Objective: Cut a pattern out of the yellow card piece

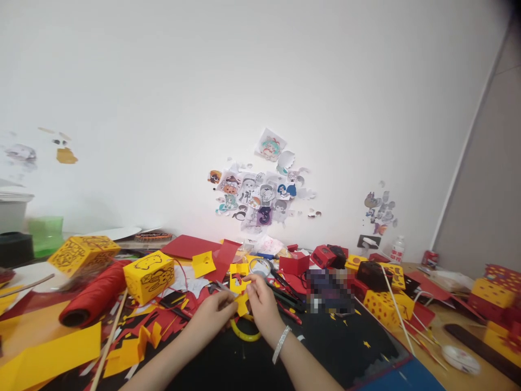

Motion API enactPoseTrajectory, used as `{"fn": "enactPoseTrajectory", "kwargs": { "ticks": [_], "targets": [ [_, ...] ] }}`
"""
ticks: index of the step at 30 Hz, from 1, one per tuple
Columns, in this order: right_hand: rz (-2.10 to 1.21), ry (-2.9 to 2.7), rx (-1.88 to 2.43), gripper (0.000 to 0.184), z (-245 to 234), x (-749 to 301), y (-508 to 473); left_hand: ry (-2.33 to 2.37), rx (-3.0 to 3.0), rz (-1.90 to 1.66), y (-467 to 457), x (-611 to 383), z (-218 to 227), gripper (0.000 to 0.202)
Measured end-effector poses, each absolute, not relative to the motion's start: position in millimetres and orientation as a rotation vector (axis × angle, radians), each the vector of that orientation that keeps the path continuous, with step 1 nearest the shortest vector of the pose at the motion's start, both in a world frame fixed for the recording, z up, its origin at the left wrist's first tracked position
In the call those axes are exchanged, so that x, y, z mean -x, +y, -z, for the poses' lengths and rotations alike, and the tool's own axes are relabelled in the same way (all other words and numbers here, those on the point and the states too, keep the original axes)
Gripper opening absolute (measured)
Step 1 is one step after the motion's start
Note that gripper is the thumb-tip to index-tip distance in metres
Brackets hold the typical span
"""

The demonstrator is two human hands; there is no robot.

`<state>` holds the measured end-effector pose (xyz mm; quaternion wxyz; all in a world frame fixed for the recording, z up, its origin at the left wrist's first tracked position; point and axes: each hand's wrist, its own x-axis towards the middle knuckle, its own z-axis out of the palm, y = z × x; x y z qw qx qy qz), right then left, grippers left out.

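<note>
A small folded piece of yellow paper (243, 304) is between my two hands, above the black mat. My left hand (215, 310) is closed, thumb and fingers pinching the paper's left side. My right hand (262, 304), a sparkling bracelet on its wrist, grips the paper from the right with bent fingers. A thin grey tip shows just behind my left fingers; I cannot make out its kind. Under the hands lies a yellow ring (247, 335), partly covered. Another cut yellow paper piece (238, 270) lies just beyond.
Red and yellow paper scraps (163, 320) litter the mat's left side, beside a red thread spool (95, 293) and a decorated yellow box (150, 277). Pens and dark tools (287, 290) lie right of my hands. Thin sticks (396, 309) lean near yellow boxes (388, 305) at the right.
</note>
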<state>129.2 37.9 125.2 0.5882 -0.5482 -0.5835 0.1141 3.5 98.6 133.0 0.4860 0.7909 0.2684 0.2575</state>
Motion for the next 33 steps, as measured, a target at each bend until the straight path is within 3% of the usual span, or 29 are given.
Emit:
{"fn": "enactPoseTrajectory", "kwargs": {
  "ticks": [4,12,17,26,33],
  "targets": [
    [-0.561,-1.283,1.04,0.029,-127.6,-126.2,37.3,0.643,-1.959,-0.709,99.1,-2.0,-134.8,0.031],
    [-0.999,-1.187,0.973,0.036,-123.8,-127.5,44.9,0.674,-2.092,-0.91,102.7,2.2,-138.3,0.023],
    [-0.821,-1.361,1.049,0.035,-119.3,-128.5,47.3,0.636,-2.032,-0.902,104.8,2.3,-135.3,0.021],
    [-0.424,-1.6,1.286,0.033,-130.2,-131.7,36.5,0.504,-1.717,-0.657,103.0,-2.2,-136.5,0.047],
    [-0.15,-1.609,1.38,0.026,-130.2,-127.5,34.9,0.581,-1.798,-0.767,100.3,0.7,-140.1,0.042]
  ]
}}
